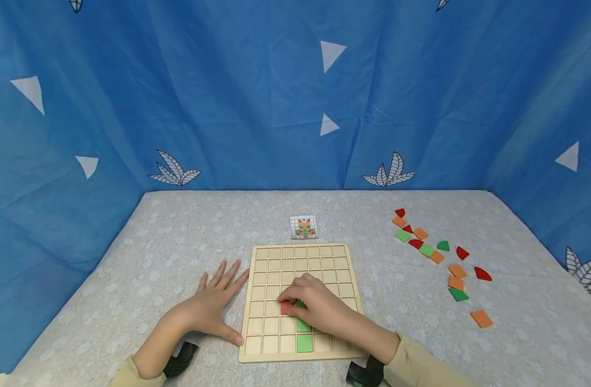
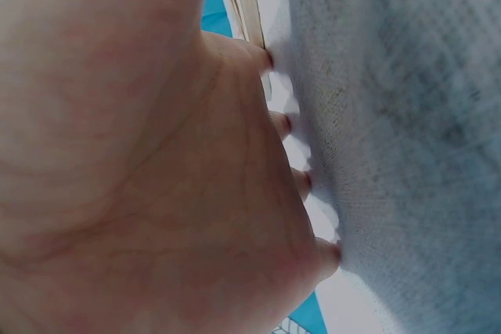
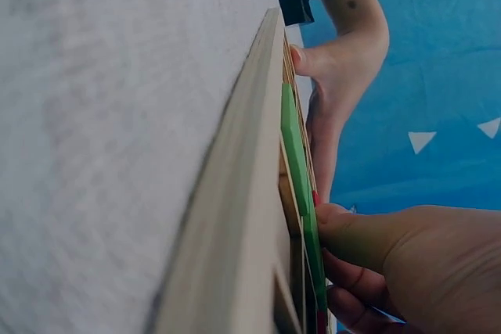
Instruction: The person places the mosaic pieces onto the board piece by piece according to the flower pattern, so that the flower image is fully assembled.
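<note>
My right hand (image 1: 319, 305) is over the wooden grid board (image 1: 263, 346), thumb and fingertips pinching a red tile (image 1: 285, 308) at a cell left of the green pieces. Part of that tile is hidden by the fingers. A green tile (image 1: 304, 343) lies in the bottom row, and another green piece (image 1: 302, 325) sits above it, partly covered by the hand. In the right wrist view, green pieces (image 3: 294, 142) show edge-on beside the thumb. My left hand (image 1: 209, 305) rests on the tablecloth with fingers spread, its thumb and a fingertip at the board's left edge.
A small pattern card (image 1: 303, 227) with a coloured figure lies just behind the board. Loose pieces are scattered to the right: orange squares (image 1: 481, 318), red pieces (image 1: 483, 274), green pieces (image 1: 458, 294). A blue curtain (image 1: 256, 97) hangs behind the table.
</note>
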### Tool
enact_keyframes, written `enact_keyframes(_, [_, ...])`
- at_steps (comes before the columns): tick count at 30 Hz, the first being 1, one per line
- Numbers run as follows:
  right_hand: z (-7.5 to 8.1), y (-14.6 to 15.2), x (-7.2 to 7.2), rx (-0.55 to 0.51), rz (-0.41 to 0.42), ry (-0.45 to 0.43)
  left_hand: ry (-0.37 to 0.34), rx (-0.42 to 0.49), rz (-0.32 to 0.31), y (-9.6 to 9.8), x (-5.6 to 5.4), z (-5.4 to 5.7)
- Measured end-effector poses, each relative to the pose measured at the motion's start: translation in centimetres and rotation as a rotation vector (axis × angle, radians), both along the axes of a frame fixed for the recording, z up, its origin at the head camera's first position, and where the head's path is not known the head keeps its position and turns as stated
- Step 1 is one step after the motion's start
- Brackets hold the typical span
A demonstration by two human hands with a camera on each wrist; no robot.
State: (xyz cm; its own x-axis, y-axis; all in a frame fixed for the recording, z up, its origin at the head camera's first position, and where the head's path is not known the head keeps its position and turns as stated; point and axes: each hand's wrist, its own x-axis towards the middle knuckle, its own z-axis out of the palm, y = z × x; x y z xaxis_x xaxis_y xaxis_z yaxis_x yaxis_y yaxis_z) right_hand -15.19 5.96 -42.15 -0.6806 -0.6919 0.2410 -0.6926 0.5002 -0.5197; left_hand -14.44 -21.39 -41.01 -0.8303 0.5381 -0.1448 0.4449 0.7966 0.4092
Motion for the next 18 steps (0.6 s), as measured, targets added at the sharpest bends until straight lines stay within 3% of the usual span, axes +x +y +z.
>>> enact_keyframes(18, [0.32,0.18,0.15,0.004,-0.006,0.025,0.01,-0.013,-0.001,0.02,-0.04,-0.09])
